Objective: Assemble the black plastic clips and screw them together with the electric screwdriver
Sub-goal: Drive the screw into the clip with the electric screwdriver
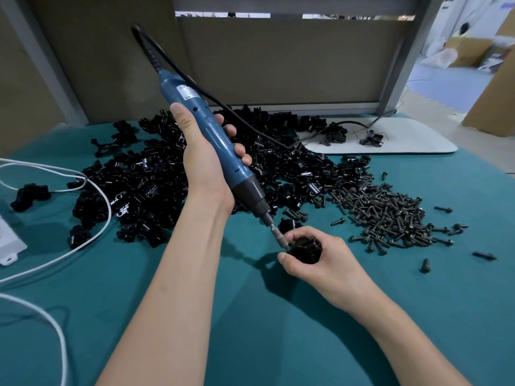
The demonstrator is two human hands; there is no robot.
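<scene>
My left grip [206,162] is wrapped round the blue electric screwdriver [220,140]. My right grip [323,266] is clamped on a black plastic clip [306,249] over the middle of the desk [250,330], with the bit [279,235] tilted into it. I judge this the screw-driving step; next, keep the bit seated and the clip steady. Loose clips [145,176] crowd the far edge, screws [390,215] lie to the right, and a stray clip [288,224] lies just beyond the bit.

You have a teal cloth [250,316] spread beneath your left hand [206,160] and right hand [320,263]; left of your left hand a white cable [110,210] loops near a white box [8,240]; beyond your right hand lies a white mat [412,135]; cardboard boxes [490,104] stand farther right.
</scene>
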